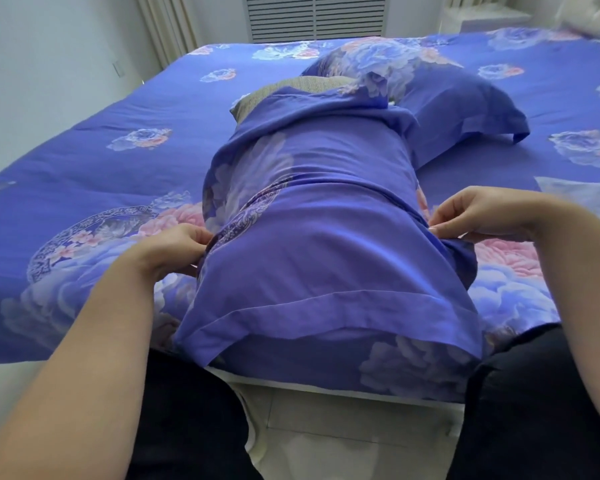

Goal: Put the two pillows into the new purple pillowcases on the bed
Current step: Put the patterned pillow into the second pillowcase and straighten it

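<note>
While the second pillow [284,93] lies lengthwise at the near edge of the bed [84,161], most of it already sits inside the purple pillowcase [319,216]; only its far end, a beige woven-looking corner, pokes out of the bunched opening. The left hand [179,247] pinches the case's left side seam with curled fingers, and the right hand [478,216] pinches the right seam likewise, thumb against fingertips.

To finish this well, I would judge that both hands should keep matched grips on the seams and pull towards the person evenly, giving a short shake so the filling slides down into the closed near corners, then go to the far end and draw the loose flap over the exposed corner. Pulling one side harder would likely twist the pillow inside.

The fabric looks thin, smooth and slightly glossy, creasing into soft folds, with a flat hemmed border draped over the bed's near edge. The pillow makes a plump rounded bolster shape under it. Beyond and to the right lies the first pillow [430,88], seemingly fully cased, though its far side is hard to see. The quilt [66,209] beneath carries the same purple ground with pink and pale-blue peony prints, and a slatted white panel [316,15] stands behind.
</note>
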